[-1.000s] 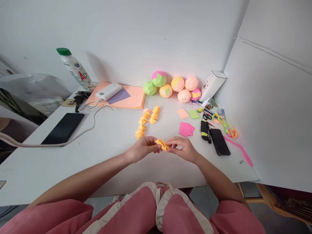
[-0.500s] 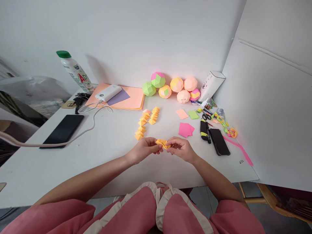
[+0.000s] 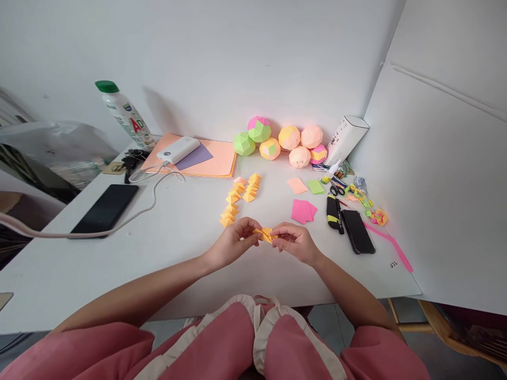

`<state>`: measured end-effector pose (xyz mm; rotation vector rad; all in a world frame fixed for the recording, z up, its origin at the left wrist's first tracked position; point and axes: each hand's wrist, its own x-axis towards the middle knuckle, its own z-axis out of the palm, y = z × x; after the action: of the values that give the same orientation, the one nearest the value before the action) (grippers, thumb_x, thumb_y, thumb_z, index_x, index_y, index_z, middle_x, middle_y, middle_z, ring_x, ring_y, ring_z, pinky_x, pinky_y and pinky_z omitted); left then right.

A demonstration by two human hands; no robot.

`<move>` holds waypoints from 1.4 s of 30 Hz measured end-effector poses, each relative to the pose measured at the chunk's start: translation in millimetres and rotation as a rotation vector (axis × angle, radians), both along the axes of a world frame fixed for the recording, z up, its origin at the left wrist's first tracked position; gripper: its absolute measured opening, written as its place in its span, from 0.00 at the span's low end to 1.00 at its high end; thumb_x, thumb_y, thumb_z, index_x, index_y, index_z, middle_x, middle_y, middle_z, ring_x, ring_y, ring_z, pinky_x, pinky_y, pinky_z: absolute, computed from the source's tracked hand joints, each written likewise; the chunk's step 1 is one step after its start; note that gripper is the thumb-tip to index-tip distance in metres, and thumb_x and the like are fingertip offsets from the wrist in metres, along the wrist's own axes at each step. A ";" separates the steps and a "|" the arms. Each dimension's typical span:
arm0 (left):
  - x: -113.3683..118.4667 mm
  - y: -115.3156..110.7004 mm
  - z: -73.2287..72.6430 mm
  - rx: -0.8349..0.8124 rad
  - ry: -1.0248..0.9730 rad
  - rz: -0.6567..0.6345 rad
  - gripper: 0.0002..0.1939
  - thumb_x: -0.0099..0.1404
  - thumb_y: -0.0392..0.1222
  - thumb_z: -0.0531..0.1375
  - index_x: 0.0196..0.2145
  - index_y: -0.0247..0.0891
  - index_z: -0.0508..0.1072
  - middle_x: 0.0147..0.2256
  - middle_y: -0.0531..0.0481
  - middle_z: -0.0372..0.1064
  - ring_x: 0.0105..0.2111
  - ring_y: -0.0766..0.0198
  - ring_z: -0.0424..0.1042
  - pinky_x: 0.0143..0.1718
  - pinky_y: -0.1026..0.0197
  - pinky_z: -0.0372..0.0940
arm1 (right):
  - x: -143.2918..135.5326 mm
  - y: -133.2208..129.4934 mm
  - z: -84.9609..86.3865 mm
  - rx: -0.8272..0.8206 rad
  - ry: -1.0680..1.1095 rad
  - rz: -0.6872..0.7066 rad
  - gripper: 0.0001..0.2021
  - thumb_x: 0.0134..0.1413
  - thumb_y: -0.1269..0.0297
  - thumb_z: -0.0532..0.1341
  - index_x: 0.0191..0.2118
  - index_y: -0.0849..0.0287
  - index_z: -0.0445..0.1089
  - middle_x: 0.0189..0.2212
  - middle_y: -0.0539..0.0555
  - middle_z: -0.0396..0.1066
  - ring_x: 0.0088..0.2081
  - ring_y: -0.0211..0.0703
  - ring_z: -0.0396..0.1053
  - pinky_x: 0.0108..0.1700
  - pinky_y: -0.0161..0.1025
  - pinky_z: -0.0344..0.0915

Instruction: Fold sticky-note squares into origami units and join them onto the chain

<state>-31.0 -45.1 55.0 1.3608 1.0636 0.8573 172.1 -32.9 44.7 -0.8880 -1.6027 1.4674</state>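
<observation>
Between both hands, above the front part of the white table, is a folded orange paper piece (image 3: 265, 234). My left hand (image 3: 233, 241) pinches its left end with thumb and fingers. The right end is gripped by my right hand (image 3: 296, 241). Rows of folded orange paper units (image 3: 232, 205) lie just beyond my left hand. Pink paper squares (image 3: 302, 210) lie beyond my right hand, with small peach (image 3: 297, 185) and green sheets (image 3: 316, 186) behind them.
Faceted paper balls (image 3: 289, 137) line the wall. A power bank (image 3: 178, 150) rests on large peach sheets (image 3: 219, 158), its cable crossing the left side near a tablet-like black device (image 3: 105, 210). Scissors (image 3: 337, 190), a cutter (image 3: 332, 212) and a phone (image 3: 357, 231) lie right.
The fingers of my left hand have shifted slightly on the orange paper, which sits a little flatter. The whole view has moved slightly.
</observation>
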 end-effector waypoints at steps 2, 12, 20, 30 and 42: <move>0.2 -0.8 0.9 0.014 0.050 0.011 0.10 0.58 0.47 0.58 0.32 0.37 0.66 0.32 0.50 0.70 0.28 0.66 0.69 0.32 0.60 0.65 | 0.7 0.3 -1.9 0.005 -0.009 0.006 0.10 0.44 0.64 0.67 0.36 0.59 0.74 0.32 0.53 0.70 0.27 0.36 0.69 0.25 0.34 0.68; -0.4 -3.5 1.6 0.074 0.125 0.041 0.16 0.56 0.44 0.58 0.43 0.39 0.65 0.27 0.53 0.67 0.29 0.64 0.69 0.34 0.59 0.65 | 1.8 -0.4 -6.5 0.054 -0.048 0.017 0.13 0.44 0.63 0.67 0.38 0.59 0.72 0.34 0.54 0.70 0.29 0.35 0.69 0.26 0.34 0.69; 1.9 -3.9 4.1 -0.092 0.004 -0.004 0.22 0.58 0.55 0.57 0.43 0.36 0.66 0.29 0.49 0.71 0.29 0.63 0.72 0.35 0.58 0.66 | -5.0 -4.3 -5.2 -0.069 0.065 0.003 0.08 0.48 0.62 0.64 0.33 0.61 0.70 0.27 0.51 0.68 0.24 0.35 0.69 0.24 0.34 0.68; 2.9 1.3 1.6 -0.211 -0.061 -0.078 0.18 0.59 0.54 0.58 0.29 0.34 0.69 0.27 0.48 0.72 0.26 0.66 0.68 0.32 0.61 0.64 | -3.9 -5.7 -8.0 0.021 0.098 0.039 0.06 0.51 0.64 0.62 0.33 0.61 0.71 0.30 0.52 0.67 0.25 0.35 0.70 0.23 0.34 0.68; 7.5 2.4 5.4 -0.310 -0.186 -0.093 0.18 0.57 0.54 0.60 0.27 0.34 0.65 0.21 0.50 0.71 0.20 0.67 0.69 0.27 0.61 0.64 | 1.4 -3.6 -9.7 0.779 -0.231 -0.002 0.12 0.55 0.70 0.56 0.44 0.54 0.69 0.36 0.56 0.63 0.35 0.39 0.65 0.30 0.36 0.69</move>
<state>-23.5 -42.7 60.4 1.0412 0.9369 0.7030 173.5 -36.5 35.0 -0.6004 -2.1085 0.6309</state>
